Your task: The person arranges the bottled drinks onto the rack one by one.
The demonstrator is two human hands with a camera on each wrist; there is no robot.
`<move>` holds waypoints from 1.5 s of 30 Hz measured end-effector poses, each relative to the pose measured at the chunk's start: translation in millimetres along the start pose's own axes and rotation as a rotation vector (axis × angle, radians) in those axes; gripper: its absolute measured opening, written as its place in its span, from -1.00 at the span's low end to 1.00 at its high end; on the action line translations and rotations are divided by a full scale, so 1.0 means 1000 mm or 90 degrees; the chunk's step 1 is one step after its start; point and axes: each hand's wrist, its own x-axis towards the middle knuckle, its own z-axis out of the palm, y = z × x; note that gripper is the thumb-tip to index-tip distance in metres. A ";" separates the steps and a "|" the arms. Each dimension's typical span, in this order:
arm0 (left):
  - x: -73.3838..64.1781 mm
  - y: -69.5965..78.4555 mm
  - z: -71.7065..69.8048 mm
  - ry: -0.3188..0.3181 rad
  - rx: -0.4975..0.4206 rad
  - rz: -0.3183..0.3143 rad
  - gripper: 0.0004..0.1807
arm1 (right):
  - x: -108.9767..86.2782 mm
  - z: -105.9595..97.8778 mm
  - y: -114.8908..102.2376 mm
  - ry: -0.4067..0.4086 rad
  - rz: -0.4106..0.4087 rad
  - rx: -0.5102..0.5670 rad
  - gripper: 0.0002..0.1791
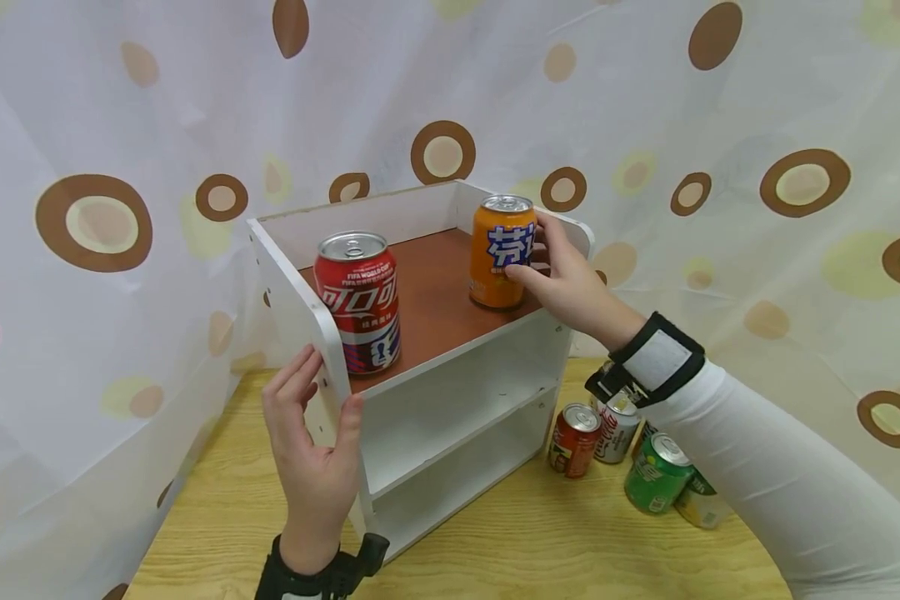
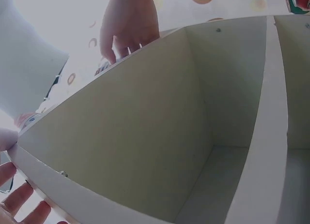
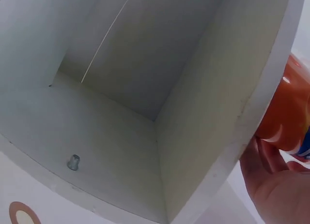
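- Clamped on the orange can (image 1: 495, 258), the right fingers! It was gripped from the side by the right hand (image 1: 577, 287), thumb across the front, so the lid was left uncovered and, by the look of it, the can was held level.
- And the can's spot: near the right end of the brown top board (image 1: 435, 292), by the front edge, upright; whether its full weight was borne there could not be told.
- Across to the left hand (image 1: 318, 467): the side panel (image 1: 288, 283) was lightly clamped between thumb and fingers at its front edge, presumably so the white rack would be steadied.
- Right above that grip, the red can (image 1: 358, 317) was stood upright beside the panel, well apart from the orange one.
- Farther out, a dark red can (image 1: 573, 446), a silver can (image 1: 617, 429) and a green can (image 1: 656, 479) were grouped on the wooden table (image 1: 495, 550), probably for easy reach.
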 end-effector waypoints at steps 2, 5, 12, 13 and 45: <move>0.000 0.000 0.000 -0.001 0.001 0.001 -0.39 | 0.000 0.000 0.001 -0.001 0.001 0.005 -0.17; 0.000 0.000 0.000 -0.001 0.002 0.000 -0.40 | 0.001 0.000 0.004 0.006 0.000 0.010 -0.20; -0.001 0.000 -0.001 -0.004 0.006 -0.005 -0.40 | 0.001 0.000 0.005 0.014 0.002 0.010 -0.18; -0.001 0.000 -0.001 -0.006 0.006 -0.006 -0.40 | 0.001 0.000 0.005 0.015 0.003 0.012 -0.17; -0.001 0.002 -0.001 -0.007 0.009 -0.012 -0.41 | -0.010 0.024 -0.006 0.024 -0.064 0.017 -0.22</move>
